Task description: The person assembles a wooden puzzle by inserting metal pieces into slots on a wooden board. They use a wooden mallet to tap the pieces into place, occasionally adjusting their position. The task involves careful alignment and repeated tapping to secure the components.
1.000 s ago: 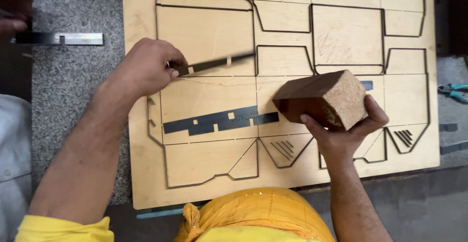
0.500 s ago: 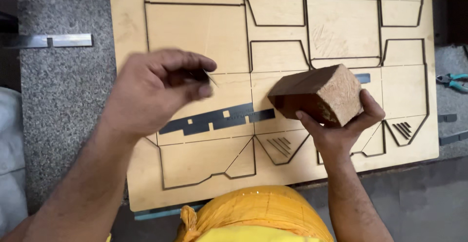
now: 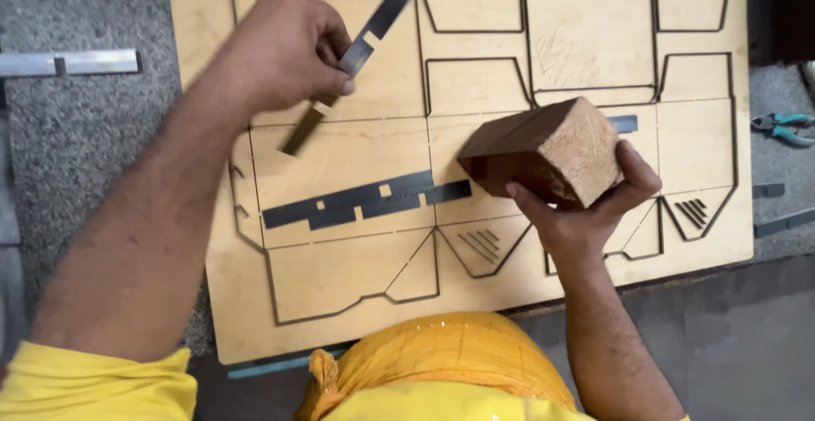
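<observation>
A plywood die board (image 3: 340, 285) with thin cut slots lies on the grey bench. My left hand (image 3: 284, 47) is raised over its upper left part, pinching a long dark steel strip (image 3: 369, 29) that slants from upper right to lower left. My right hand (image 3: 586, 217) holds a brown wooden block (image 3: 543, 151) above the board's middle right, fingers wrapped under it. Another dark notched steel strip (image 3: 365, 202) lies flat on the board between my two hands.
A steel ruler-like bar (image 3: 72, 63) rests on the grey bench at the left. Teal-handled pliers (image 3: 783, 126) and small dark strip pieces (image 3: 781, 222) lie right of the board. An orange-yellow cloth bundle (image 3: 441, 362) sits at the board's near edge.
My left hand has lifted the steel strip off the board and tilted it up toward the upper right. My right hand still holds the block in about the same place.
</observation>
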